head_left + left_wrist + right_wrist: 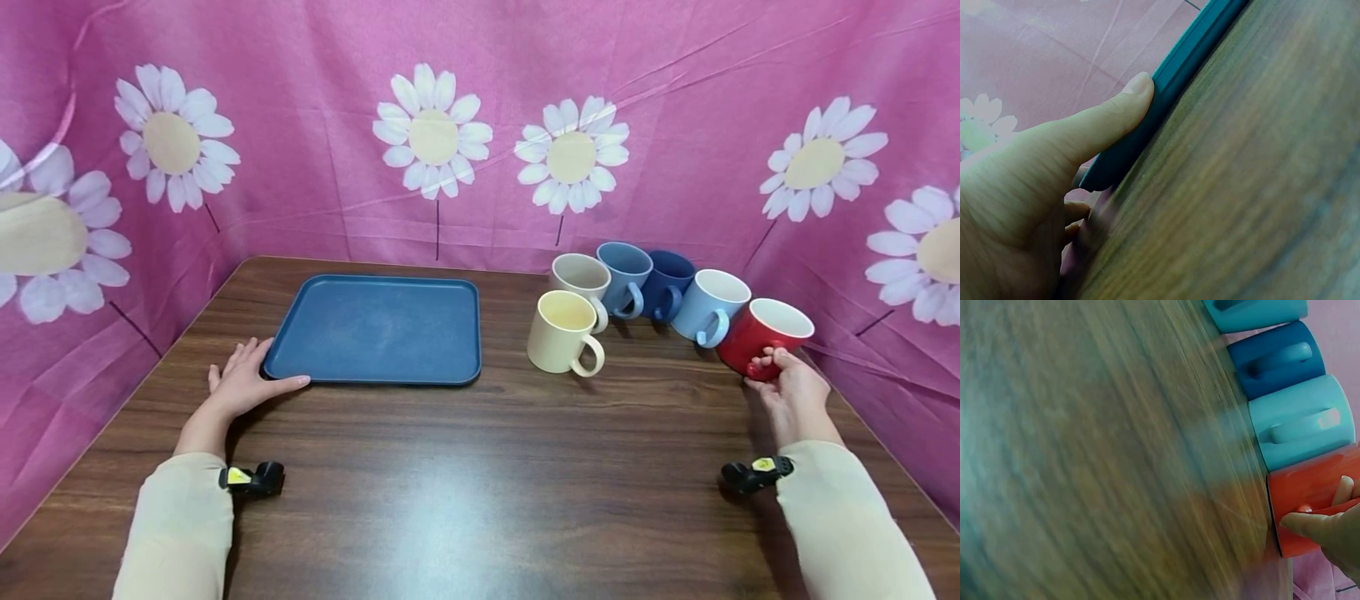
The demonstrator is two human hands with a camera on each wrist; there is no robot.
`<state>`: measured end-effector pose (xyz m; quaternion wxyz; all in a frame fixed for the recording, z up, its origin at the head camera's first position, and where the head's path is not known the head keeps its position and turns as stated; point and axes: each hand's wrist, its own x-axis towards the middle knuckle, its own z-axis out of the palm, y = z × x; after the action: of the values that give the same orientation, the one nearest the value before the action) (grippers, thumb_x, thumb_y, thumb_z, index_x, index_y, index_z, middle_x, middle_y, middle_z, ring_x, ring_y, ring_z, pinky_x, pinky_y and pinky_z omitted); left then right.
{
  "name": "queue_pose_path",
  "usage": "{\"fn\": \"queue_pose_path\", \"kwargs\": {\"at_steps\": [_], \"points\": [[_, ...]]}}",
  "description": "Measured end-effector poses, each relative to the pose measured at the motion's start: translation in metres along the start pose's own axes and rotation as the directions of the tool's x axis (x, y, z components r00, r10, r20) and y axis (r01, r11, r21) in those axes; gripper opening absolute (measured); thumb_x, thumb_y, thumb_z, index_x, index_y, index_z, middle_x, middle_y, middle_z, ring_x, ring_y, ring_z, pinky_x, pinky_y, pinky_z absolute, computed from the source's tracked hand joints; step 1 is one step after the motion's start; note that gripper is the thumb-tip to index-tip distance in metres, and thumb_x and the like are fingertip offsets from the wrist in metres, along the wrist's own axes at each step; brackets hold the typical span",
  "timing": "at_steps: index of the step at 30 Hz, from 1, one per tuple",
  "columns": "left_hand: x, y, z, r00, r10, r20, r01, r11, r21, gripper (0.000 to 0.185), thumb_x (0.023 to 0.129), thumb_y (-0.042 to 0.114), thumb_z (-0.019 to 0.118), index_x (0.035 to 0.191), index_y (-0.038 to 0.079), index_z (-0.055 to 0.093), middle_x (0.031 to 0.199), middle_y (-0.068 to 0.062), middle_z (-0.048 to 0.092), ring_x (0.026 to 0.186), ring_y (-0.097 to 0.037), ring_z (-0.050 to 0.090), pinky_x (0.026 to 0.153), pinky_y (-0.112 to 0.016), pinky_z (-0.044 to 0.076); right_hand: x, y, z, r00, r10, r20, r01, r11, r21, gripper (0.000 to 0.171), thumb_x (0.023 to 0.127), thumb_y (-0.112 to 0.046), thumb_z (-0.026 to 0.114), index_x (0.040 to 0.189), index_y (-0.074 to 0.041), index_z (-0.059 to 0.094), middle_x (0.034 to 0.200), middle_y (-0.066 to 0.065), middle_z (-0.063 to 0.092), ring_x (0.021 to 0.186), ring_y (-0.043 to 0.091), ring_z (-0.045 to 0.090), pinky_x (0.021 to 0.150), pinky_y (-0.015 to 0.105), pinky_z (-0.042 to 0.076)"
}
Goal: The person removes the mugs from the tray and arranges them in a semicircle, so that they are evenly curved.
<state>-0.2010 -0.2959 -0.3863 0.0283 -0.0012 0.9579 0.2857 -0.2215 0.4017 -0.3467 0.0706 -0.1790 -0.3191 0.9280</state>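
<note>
At the right, my right hand (798, 400) grips the handle of a red mug (738, 337) with a white inside. The right wrist view shows fingers through the handle of the red mug (1300, 487). On the left, my left hand (243, 383) touches the near left corner of a blue rectangular tray (382, 329). Its thumb lies straight along the tray's front edge, and its other fingers spread beside the left edge. In the left wrist view the thumb (1116, 119) rests against the tray's rim (1175, 78); the other fingers are partly hidden.
A light blue mug (701, 312) stands right beside the red one. Further left stand a navy mug (663, 279), a mid-blue mug (618, 275), a grey-beige mug (573, 271) and a cream mug (555, 342). Pink daisy-print cloth (315, 133) hangs around the brown wooden table (450, 492).
</note>
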Motion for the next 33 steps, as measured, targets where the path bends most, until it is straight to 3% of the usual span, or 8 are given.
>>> {"fn": "queue_pose_path", "kwargs": {"at_steps": [3, 6, 9, 14, 19, 27, 33], "points": [[0.000, 0.000, 0.000, 1.000, -0.001, 0.000, 0.001, 1.000, 0.000, 0.099, 0.070, 0.057, 0.059, 0.136, -0.001, 0.013, 0.136, -0.032, 0.004, 0.124, -0.043, -0.005, 0.084, -0.065, -0.011, -0.001, 0.005, 0.004, 0.996, -0.020, -0.083, 0.018, 0.999, -0.027, 0.035, 0.091, -0.006, 0.037, 0.066, 0.004, 0.059, 0.054, 0.013, 0.051, 0.053, 0.024, 0.053, 0.098, 0.035, -0.003], [0.000, 0.000, 0.000, 1.000, -0.002, 0.001, 0.002, 1.000, -0.002, 0.099, 0.070, 0.057, 0.059, 0.136, -0.001, 0.013, 0.136, -0.032, 0.004, 0.124, -0.043, -0.005, 0.084, -0.065, -0.011, -0.003, 0.009, 0.008, 0.982, -0.046, -0.181, 0.037, 0.998, -0.054, 0.030, 0.089, -0.006, 0.042, 0.067, 0.001, 0.060, 0.056, 0.012, 0.052, 0.054, 0.022, 0.053, 0.097, 0.038, 0.011], [0.000, 0.000, 0.001, 1.000, -0.001, 0.002, 0.001, 1.000, -0.005, 0.099, 0.069, 0.057, 0.059, 0.136, 0.000, 0.013, 0.136, -0.032, 0.004, 0.123, -0.043, -0.005, 0.084, -0.065, -0.011, -0.003, 0.013, 0.011, 0.973, -0.071, -0.219, 0.065, 0.997, -0.036, 0.029, 0.088, -0.004, 0.043, 0.066, 0.001, 0.061, 0.055, 0.012, 0.052, 0.052, 0.023, 0.053, 0.098, 0.040, 0.011], [0.000, 0.000, 0.001, 1.000, 0.001, 0.000, -0.001, 1.000, -0.004, 0.099, 0.070, 0.057, 0.059, 0.136, -0.001, 0.014, 0.136, -0.032, 0.004, 0.123, -0.043, -0.005, 0.084, -0.065, -0.010, -0.003, 0.016, 0.013, 0.976, -0.081, -0.204, 0.083, 0.997, -0.001, 0.030, 0.089, -0.005, 0.042, 0.067, 0.002, 0.060, 0.054, 0.012, 0.051, 0.051, 0.023, 0.051, 0.098, 0.036, 0.001], [0.000, 0.000, 0.000, 1.000, 0.006, -0.001, -0.006, 1.000, -0.004, 0.099, 0.070, 0.057, 0.059, 0.136, -0.001, 0.014, 0.136, -0.032, 0.004, 0.123, -0.043, -0.005, 0.084, -0.065, -0.011, -0.001, 0.019, 0.013, 0.969, -0.094, -0.229, 0.092, 0.996, -0.017, 0.030, 0.088, -0.004, 0.043, 0.064, 0.001, 0.061, 0.053, 0.012, 0.052, 0.052, 0.021, 0.054, 0.097, 0.037, 0.000], [0.000, 0.000, 0.001, 1.000, 0.007, 0.000, -0.007, 1.000, 0.005, 0.099, 0.070, 0.057, 0.059, 0.135, -0.001, 0.014, 0.135, -0.032, 0.004, 0.123, -0.043, -0.005, 0.083, -0.066, -0.011, -0.003, 0.020, 0.015, 0.982, -0.064, -0.178, 0.071, 0.997, 0.030, 0.029, 0.089, -0.005, 0.042, 0.068, 0.003, 0.060, 0.055, 0.012, 0.051, 0.054, 0.022, 0.052, 0.099, 0.035, 0.000], [0.001, 0.000, 0.001, 1.000, 0.007, 0.000, -0.007, 1.000, 0.007, 0.099, 0.069, 0.057, 0.059, 0.135, -0.001, 0.014, 0.135, -0.032, 0.004, 0.123, -0.043, -0.005, 0.083, -0.066, -0.010, -0.005, 0.021, 0.017, 0.979, -0.050, -0.200, 0.061, 0.997, 0.051, 0.027, 0.089, -0.005, 0.042, 0.069, 0.002, 0.059, 0.055, 0.012, 0.050, 0.054, 0.021, 0.051, 0.098, 0.033, -0.002]]}}
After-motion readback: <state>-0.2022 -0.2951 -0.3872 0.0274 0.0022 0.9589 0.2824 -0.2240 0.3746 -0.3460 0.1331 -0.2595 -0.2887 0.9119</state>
